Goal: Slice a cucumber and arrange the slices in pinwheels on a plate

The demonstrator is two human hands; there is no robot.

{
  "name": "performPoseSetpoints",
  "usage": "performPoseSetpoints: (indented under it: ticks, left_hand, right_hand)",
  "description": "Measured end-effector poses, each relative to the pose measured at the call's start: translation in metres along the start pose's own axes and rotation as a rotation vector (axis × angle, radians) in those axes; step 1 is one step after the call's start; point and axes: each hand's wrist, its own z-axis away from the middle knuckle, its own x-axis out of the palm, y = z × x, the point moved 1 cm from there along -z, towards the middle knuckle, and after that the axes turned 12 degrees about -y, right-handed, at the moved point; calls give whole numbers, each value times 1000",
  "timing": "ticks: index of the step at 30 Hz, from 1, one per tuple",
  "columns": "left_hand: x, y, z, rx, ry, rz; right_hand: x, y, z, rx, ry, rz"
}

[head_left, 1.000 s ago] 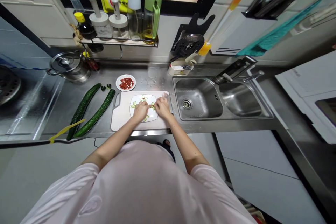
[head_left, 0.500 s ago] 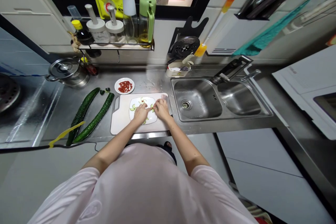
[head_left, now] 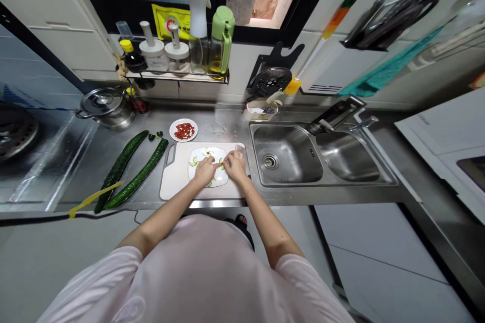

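A white square plate [head_left: 195,173] lies on a pale cutting board [head_left: 169,181], with several green-edged cucumber slices [head_left: 193,161] arranged on it. Over the middle of the plate is my left hand [head_left: 205,170], its index finger stretched toward the slices at the right. My right hand [head_left: 234,164] is bent over the plate's right edge, fingertips together at a slice; whatever it pinches is too small to make out. Behind the board stands a small white dish [head_left: 173,133] of chopped red pieces [head_left: 184,131]. Two long cucumbers [head_left: 121,164] [head_left: 140,176] lie left of the board.
To the right is a double sink [head_left: 288,154] with a tap [head_left: 339,116]. A lidded pot [head_left: 108,108] stands at the back left. Bottles and jars fill a wall rack [head_left: 176,76]. A yellow strip [head_left: 94,197] and dark cable lie along the front left edge.
The view has shifted, so the counter and its objects appear slightly lower. Both hands stay over the plate, with only small finger movements.
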Motion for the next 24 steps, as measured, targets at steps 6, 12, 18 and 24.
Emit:
performPoseSetpoints:
  ticks: [6, 12, 18, 24]
  left_hand:
    - [0, 0, -1, -4, -6, 15]
    - [0, -2, -1, -10, 0, 46]
    - [-1, -2, 0, 2, 14, 41]
    - [-1, -4, -1, 5, 34, 18]
  right_hand:
    - [2, 0, -2, 5, -4, 15]
    - [2, 3, -4, -8, 2, 3]
    - [2, 5, -4, -1, 13, -9]
    - [1, 4, -3, -20, 52, -36]
